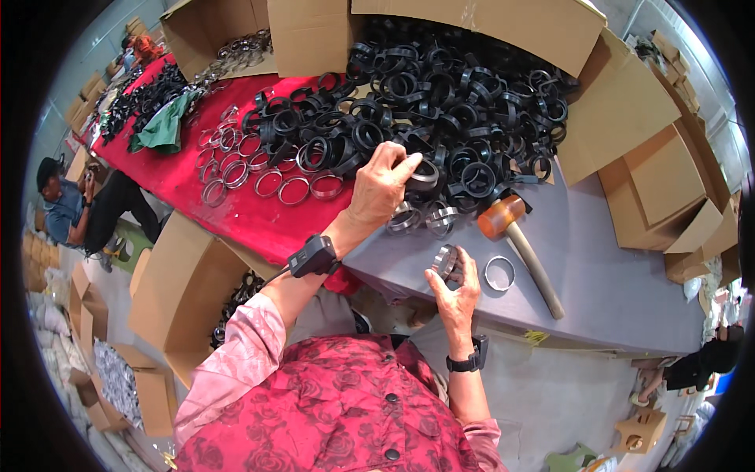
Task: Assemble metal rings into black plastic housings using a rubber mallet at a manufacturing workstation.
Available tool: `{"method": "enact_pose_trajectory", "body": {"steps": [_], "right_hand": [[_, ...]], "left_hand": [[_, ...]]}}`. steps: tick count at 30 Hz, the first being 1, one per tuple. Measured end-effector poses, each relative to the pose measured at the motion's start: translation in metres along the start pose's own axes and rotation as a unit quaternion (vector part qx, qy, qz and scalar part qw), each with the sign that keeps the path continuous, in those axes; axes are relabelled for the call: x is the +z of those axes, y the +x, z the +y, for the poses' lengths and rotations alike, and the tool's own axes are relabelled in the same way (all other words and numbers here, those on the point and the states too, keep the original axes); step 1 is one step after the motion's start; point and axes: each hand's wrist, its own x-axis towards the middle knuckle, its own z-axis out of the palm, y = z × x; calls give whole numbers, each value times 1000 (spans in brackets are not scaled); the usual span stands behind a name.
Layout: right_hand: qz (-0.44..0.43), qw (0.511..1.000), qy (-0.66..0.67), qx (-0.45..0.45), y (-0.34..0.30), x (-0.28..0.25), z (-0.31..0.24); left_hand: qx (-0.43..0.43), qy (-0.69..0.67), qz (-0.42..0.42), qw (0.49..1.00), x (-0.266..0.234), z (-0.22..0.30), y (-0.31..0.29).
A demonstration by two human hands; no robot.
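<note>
My left hand (379, 187) reaches to the near edge of a heap of black ring-shaped clamps (464, 110). Its thumb and fingers pinch the upper edge of a dark ring (424, 176); the fingertips are partly hidden. Lower down, at the front edge of the grey table, my right hand (458, 295) grips a shiny metal ring (445, 262) between thumb and fingers. A thin metal ring (499, 273) lies flat just right of that hand. Between the hands and the heap rest more metal rings (441, 219).
A mallet (523, 244) with an amber head lies right of the hands. Loose metal rings (234, 171) spread over the red cloth (189, 228) at left. Cardboard boxes (657, 181) stand at right, others at the back and lower left (177, 291). A person (67, 200) sits at far left.
</note>
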Motion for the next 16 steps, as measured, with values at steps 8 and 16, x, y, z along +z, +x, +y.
{"method": "enact_pose_trajectory", "body": {"steps": [8, 16], "right_hand": [[-13, 952, 305, 21, 4, -21, -13], [-231, 887, 398, 29, 26, -11, -64]], "left_hand": [[-72, -135, 13, 988, -10, 0, -9], [-125, -306, -66, 941, -33, 9, -27]]}}
